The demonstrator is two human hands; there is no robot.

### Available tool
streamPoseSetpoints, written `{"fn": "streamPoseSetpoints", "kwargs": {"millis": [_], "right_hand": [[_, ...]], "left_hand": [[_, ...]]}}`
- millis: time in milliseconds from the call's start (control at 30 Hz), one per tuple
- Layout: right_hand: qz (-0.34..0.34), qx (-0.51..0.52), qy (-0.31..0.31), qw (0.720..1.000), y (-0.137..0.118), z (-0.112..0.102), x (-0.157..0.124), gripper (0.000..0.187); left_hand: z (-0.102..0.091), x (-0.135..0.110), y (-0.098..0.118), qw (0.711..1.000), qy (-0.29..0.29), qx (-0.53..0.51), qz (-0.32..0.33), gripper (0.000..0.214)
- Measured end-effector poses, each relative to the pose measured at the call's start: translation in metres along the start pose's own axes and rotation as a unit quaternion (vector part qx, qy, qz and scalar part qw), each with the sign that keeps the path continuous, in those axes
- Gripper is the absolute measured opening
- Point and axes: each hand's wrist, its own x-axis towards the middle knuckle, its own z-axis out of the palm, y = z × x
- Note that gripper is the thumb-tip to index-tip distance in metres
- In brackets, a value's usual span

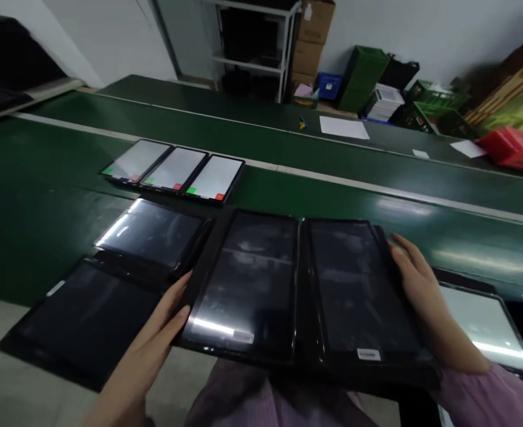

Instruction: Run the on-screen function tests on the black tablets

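A black tray bearing two dark-screened tablets spans the space between my hands, close to my body. The left tablet and the right tablet each have a small white label near the lower edge. My left hand grips the tray's left edge, thumb on top and fingers partly hidden. On the opposite side, my right hand holds the right edge, its fingers curled around the far part. Left of the tray lie a glossy dark tablet and another dark tablet in black holders.
Three lit tablets with white screens sit farther back on the green bench. To the right is a pale-screened tablet. Paper, red trays and green crates are at the back, near a shelf.
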Motion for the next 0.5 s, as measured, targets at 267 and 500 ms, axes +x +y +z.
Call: {"fn": "streamPoseSetpoints", "kwargs": {"millis": [267,500], "right_hand": [[-0.043,-0.117,-0.006,0.992,0.018,0.026,-0.052,0.078],[-0.028,-0.029,-0.042,0.998,0.018,0.031,-0.018,0.072]], "left_hand": [[0.078,0.047,0.060,0.864,-0.141,0.406,0.262,0.064],[0.194,0.088,0.111,0.677,-0.190,0.628,0.335,0.073]]}}
